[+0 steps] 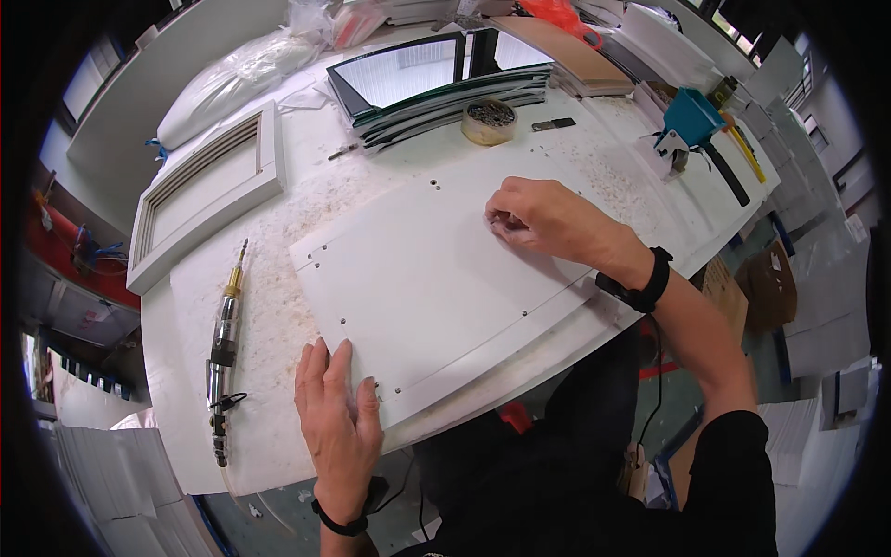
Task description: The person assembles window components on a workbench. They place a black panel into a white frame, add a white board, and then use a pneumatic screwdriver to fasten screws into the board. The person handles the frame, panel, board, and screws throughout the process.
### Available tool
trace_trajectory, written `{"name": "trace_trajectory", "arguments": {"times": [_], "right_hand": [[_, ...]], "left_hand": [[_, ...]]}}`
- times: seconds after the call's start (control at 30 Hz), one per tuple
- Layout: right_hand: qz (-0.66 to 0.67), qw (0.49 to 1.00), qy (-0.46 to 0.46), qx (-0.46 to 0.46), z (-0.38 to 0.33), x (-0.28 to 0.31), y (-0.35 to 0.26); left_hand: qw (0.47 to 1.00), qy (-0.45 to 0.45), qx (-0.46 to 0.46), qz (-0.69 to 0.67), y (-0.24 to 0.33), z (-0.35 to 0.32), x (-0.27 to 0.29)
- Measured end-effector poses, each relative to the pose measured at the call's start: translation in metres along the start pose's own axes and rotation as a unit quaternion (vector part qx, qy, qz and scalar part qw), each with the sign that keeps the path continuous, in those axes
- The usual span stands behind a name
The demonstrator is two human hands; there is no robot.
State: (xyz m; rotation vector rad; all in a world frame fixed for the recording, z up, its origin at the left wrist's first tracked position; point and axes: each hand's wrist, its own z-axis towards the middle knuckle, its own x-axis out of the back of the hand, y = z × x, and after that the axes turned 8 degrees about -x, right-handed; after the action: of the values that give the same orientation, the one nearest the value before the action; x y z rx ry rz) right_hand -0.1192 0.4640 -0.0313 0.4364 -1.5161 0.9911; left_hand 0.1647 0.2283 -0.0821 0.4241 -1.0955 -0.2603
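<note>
A flat white panel (418, 269) lies on the worktable, with small dark screws (342, 321) at several places near its edges. My left hand (339, 418) rests at the panel's near left corner, its fingers stretched out and holding nothing. Over the right part of the panel, my right hand (548, 218) is closed with its fingers curled inward. Whatever may be inside those fingers is hidden. To the left of the panel lies a slim air screwdriver (221, 348), its bit pointing away from me. A round tub of screws (489, 123) stands beyond the panel.
A stack of dark-edged glass panels (408, 74) sits at the back of the table (269, 455). At the far left lies a white frame (271, 153). A teal tool with a black handle (691, 121) lies at the right, near a yellow-handled tool (750, 153). Sawdust litters the tabletop.
</note>
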Motion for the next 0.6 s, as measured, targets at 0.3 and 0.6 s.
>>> {"name": "trace_trajectory", "arguments": {"times": [0.3,0.6], "right_hand": [[-0.104,0.994,0.019,0.033,0.007,-0.008,0.003],[-0.072,0.984,0.163,0.020,0.083,0.058,0.062]], "left_hand": [[1.000,0.017,0.010,0.000,0.007,0.000,0.000],[0.999,0.024,0.030,-0.012,0.012,0.002,0.001]]}}
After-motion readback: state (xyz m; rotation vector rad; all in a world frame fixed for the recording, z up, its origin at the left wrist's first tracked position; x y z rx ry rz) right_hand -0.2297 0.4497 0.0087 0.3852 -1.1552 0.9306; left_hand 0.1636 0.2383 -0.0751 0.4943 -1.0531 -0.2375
